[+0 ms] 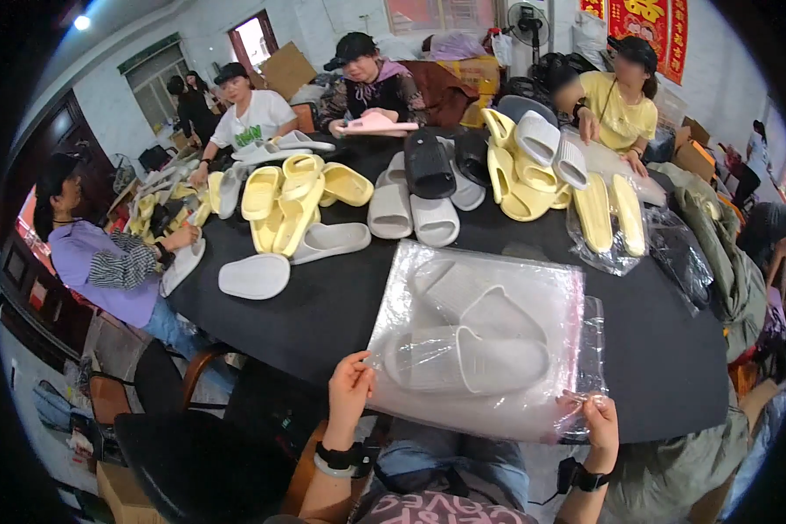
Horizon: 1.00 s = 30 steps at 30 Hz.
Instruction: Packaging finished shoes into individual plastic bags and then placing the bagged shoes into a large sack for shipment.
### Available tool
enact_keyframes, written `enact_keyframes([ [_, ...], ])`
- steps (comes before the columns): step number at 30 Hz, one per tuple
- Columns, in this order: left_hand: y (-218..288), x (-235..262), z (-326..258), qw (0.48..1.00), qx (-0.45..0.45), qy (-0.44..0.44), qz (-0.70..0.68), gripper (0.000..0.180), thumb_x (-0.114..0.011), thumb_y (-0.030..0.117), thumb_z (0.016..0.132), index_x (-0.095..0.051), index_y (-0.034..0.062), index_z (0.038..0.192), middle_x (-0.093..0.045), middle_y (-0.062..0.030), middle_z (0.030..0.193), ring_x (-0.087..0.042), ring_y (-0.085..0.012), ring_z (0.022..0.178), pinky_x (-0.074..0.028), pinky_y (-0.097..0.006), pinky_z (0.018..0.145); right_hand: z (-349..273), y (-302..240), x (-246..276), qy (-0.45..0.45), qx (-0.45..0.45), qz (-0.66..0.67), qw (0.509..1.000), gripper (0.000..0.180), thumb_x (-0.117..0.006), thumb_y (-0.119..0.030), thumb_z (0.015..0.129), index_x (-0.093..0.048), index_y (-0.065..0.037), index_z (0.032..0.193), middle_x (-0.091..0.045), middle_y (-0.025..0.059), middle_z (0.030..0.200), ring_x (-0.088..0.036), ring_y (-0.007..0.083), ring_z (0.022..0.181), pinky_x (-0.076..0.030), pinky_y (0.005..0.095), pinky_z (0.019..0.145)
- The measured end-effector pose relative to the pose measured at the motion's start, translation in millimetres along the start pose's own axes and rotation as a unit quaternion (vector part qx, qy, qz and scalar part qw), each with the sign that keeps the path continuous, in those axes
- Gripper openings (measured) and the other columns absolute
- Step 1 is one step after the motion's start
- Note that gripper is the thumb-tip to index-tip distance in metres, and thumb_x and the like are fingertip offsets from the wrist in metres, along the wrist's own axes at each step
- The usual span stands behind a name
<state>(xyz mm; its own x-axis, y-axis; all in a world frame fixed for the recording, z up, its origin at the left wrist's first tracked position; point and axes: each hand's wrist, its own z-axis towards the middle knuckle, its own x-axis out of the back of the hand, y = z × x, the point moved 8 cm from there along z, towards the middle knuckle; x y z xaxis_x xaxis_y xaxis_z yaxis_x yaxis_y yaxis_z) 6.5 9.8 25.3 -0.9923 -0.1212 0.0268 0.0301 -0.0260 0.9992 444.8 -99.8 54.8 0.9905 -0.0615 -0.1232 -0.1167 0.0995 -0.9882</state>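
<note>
A pair of light grey slide slippers [506, 360] lies inside a clear plastic bag [561, 301] at the table's near edge, one slipper above the other. Glare runs over the film, and a pinkish strip marks the bag's right side. My left hand [351, 384] pinches the bag's lower left edge between thumb and fingers. At the lower right corner, my right hand [599, 417] grips the crumpled film. Another clear bag edge [594, 349] sticks out beneath on the right.
Yellow slippers [290, 205], grey slippers [393, 210] and a black slipper [430, 166] are heaped across the dark table [341, 341]. A single grey slipper [255, 276] lies left of my bag. Bagged yellow slippers [610, 218] are at right. Several co-workers sit around; one holds a pink slipper [375, 125].
</note>
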Motion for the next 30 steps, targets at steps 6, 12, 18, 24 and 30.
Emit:
enact_keyframes([
  [6, 39.2, -8.0, -20.8, 0.94, -0.134, -0.042, 0.31, 0.031, -0.057, -0.006, 0.089, -0.063, 0.003, 0.118, -0.061, -0.0132, 0.091, -0.062, -0.0265, 0.08, -0.051, -0.034, 0.075, -17.0, 16.1, 21.5, -0.043, 0.005, 0.101, 0.994, 0.034, -0.053, -0.022, 0.1, -0.068, 0.005, 0.085, -0.072, 0.0216, 0.099, -0.069, 0.0314, 0.097, -0.051, 0.0452, 0.092],
  [12, 56.6, -17.3, -9.6, 0.912, -0.147, -0.06, 0.378, 0.037, -0.057, -0.005, 0.089, -0.058, 0.0005, 0.126, -0.055, -0.0182, 0.119, -0.059, -0.0298, 0.106, -0.049, -0.035, 0.087, 19.0, -27.1, -2.4, -0.105, -0.017, -0.055, 0.993, 0.031, -0.056, -0.017, 0.095, -0.066, 0.006, 0.113, -0.066, 0.0203, 0.121, -0.062, 0.0325, 0.114, -0.048, 0.0426, 0.098],
  [18, 63.5, -64.5, 14.3, 0.932, -0.238, -0.088, 0.261, 0.038, -0.054, 0.014, 0.098, -0.052, -0.0046, 0.132, -0.053, -0.0246, 0.135, -0.05, -0.0398, 0.126, -0.038, -0.043, 0.108, 74.3, -47.7, -46.3, -0.197, 0.067, -0.27, 0.94, 0.041, -0.069, -0.021, 0.091, -0.063, -0.002, 0.126, -0.054, 0.0161, 0.14, -0.054, 0.0333, 0.126, -0.044, 0.043, 0.103],
  [24, 37.2, -81.5, 19.6, 0.919, -0.263, -0.105, 0.273, 0.046, -0.048, 0.021, 0.101, -0.047, -0.007, 0.137, -0.052, -0.0269, 0.137, -0.048, -0.0426, 0.128, -0.035, -0.047, 0.11, 113.1, -42.5, -70.1, -0.168, 0.194, -0.49, 0.833, 0.042, -0.071, -0.023, 0.088, -0.06, -0.005, 0.125, -0.059, 0.0193, 0.127, -0.06, 0.0336, 0.111, -0.048, 0.0392, 0.094],
  [30, 27.0, -81.7, 14.5, 0.894, -0.288, -0.096, 0.329, 0.054, -0.042, 0.029, 0.102, -0.042, -0.0082, 0.14, -0.049, -0.0269, 0.141, -0.045, -0.0412, 0.132, -0.03, -0.048, 0.114, 112.6, -35.2, -78.9, -0.142, 0.067, -0.493, 0.856, 0.026, -0.07, -0.02, 0.089, -0.065, -0.005, 0.109, -0.064, 0.0152, 0.102, -0.064, 0.0278, 0.081, -0.052, 0.0366, 0.074],
])
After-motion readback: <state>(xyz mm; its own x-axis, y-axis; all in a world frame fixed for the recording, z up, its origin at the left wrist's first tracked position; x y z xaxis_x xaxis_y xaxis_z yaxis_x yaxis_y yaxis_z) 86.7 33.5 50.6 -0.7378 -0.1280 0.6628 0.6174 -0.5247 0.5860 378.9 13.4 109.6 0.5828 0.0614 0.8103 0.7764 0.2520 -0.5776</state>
